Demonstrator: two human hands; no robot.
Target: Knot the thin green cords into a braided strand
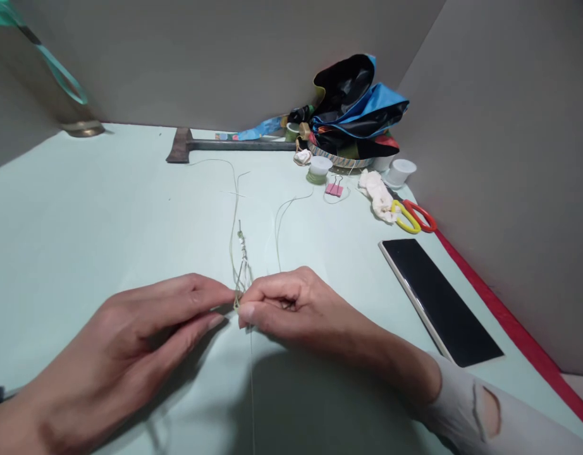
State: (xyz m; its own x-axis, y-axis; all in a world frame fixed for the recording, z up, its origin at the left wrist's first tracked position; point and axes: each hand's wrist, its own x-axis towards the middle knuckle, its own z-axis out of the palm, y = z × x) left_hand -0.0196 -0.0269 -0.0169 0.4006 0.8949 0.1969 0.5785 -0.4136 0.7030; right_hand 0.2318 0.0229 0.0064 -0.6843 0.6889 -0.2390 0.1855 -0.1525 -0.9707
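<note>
A thin pale green cord [233, 215] lies on the light green table [83, 208], with a knotted, beaded section [243, 253] running toward me. My left hand [144, 328] and my right hand [291, 303] meet at the near end of that knotted section, both pinching the cord between thumb and fingertips. One strand runs from the pinch down toward the frame's bottom edge. Loose strands curl away to the far side.
A black phone [438, 297] lies at the right. Yellow and red scissors [412, 216], a white cloth scrap [377, 193], a pink binder clip [334, 188], small white cups [399, 170], a thread spool [319, 168], a hammer [215, 145] and a blue-black fabric heap [353, 107] sit at the back.
</note>
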